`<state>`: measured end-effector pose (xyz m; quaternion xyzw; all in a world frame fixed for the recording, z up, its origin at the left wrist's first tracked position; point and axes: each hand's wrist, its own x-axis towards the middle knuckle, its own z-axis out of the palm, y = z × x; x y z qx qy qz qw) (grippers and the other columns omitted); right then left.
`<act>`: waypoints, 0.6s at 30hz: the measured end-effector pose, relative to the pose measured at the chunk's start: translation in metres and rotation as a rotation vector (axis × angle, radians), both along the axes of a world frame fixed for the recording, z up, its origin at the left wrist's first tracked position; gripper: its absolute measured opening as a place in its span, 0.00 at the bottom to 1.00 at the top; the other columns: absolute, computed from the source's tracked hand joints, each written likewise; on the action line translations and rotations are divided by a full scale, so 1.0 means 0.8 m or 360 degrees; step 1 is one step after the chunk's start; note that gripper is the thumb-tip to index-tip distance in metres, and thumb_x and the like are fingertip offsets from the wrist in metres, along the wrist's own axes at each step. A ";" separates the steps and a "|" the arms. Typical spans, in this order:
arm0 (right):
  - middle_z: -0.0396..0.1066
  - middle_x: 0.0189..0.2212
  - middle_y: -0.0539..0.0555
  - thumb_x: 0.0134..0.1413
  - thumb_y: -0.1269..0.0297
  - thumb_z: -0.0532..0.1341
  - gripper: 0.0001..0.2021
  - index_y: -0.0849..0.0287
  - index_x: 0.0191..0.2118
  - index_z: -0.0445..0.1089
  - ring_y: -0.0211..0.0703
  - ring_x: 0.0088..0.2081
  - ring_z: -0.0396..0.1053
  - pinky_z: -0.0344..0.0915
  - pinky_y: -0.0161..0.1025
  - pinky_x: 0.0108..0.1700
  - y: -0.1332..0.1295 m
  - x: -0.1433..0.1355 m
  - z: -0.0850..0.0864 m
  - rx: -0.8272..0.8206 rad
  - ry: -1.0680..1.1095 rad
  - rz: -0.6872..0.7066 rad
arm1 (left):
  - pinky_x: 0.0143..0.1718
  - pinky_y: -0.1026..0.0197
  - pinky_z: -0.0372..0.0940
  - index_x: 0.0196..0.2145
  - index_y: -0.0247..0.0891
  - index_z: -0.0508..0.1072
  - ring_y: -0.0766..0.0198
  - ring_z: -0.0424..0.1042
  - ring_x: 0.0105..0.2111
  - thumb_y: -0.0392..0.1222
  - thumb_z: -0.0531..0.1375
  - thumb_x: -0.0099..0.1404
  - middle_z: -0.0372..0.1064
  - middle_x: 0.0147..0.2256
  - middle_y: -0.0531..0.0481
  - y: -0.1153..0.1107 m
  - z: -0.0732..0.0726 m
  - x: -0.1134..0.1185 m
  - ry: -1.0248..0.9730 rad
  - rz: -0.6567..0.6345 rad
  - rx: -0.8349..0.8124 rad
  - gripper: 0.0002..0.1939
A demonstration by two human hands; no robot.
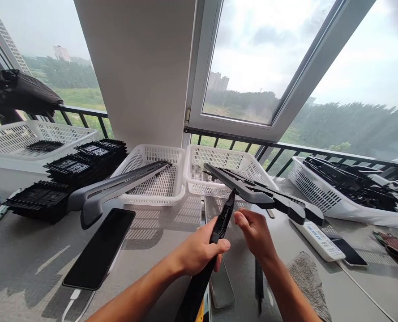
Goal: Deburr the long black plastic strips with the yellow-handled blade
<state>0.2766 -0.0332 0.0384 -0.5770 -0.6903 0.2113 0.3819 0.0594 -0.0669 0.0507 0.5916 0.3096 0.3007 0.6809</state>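
My left hand point(197, 250) is wrapped round a long black plastic handle-like piece point(199, 284). The piece slants up and away from me, and its narrow ribbed end faces up. Just right of that end is my right hand point(254, 230), its fingers curled and the thumb pressed against them. Whatever it may pinch is hidden. Beyond both hands, several dark grey curved handle-like parts point(246, 190) rest across the rim of a white basket point(259, 167). Two similar grey parts point(101, 192) lean on another white basket point(178, 190) to the left.
Stacked black grid-like parts point(39, 197) stand at the left. A charging phone point(100, 250) lies nearer me. To the right are a basket of black parts point(349, 179), a white power strip point(319, 241), a dark phone point(348, 250) and a grey rough cloth point(308, 281).
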 end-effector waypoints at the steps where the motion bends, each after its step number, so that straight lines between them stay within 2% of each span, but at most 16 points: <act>1: 0.50 0.20 0.45 0.67 0.35 0.53 0.30 0.54 0.23 0.59 0.38 0.26 0.51 0.48 0.39 0.31 0.000 0.000 0.000 0.0001 0.0000 -0.0011 | 0.21 0.65 0.60 0.69 0.34 0.63 0.64 0.66 0.19 0.51 0.63 0.70 0.68 0.20 0.60 0.000 0.000 0.000 -0.0003 -0.0001 -0.0005 0.35; 6: 0.49 0.21 0.45 0.68 0.36 0.51 0.30 0.54 0.23 0.58 0.38 0.26 0.51 0.47 0.39 0.31 -0.001 -0.002 0.001 -0.0020 0.0011 -0.0005 | 0.22 0.65 0.59 0.65 0.36 0.65 0.65 0.65 0.18 0.52 0.63 0.70 0.67 0.20 0.60 -0.001 0.003 -0.001 -0.0053 0.0009 -0.0008 0.31; 12: 0.51 0.19 0.44 0.65 0.42 0.56 0.26 0.54 0.22 0.53 0.37 0.25 0.51 0.46 0.38 0.30 -0.011 -0.017 0.010 -0.0082 -0.0110 0.0226 | 0.21 0.65 0.59 0.54 0.39 0.65 0.64 0.65 0.18 0.42 0.61 0.63 0.66 0.19 0.62 0.000 0.009 -0.001 -0.0014 0.0143 -0.0017 0.22; 15: 0.54 0.19 0.45 0.62 0.46 0.56 0.23 0.55 0.22 0.56 0.36 0.25 0.52 0.46 0.38 0.30 -0.018 -0.026 0.015 -0.0166 -0.0182 0.0397 | 0.21 0.65 0.61 0.47 0.41 0.64 0.65 0.65 0.19 0.41 0.60 0.60 0.66 0.20 0.62 0.002 0.010 -0.002 -0.0027 0.0186 -0.0018 0.18; 18: 0.55 0.20 0.45 0.62 0.50 0.56 0.21 0.55 0.23 0.58 0.37 0.25 0.54 0.47 0.38 0.31 -0.021 -0.029 0.018 -0.0240 -0.0209 0.0524 | 0.22 0.65 0.61 0.45 0.42 0.63 0.65 0.66 0.19 0.41 0.60 0.57 0.66 0.21 0.62 0.002 0.011 -0.001 -0.0044 0.0191 -0.0026 0.17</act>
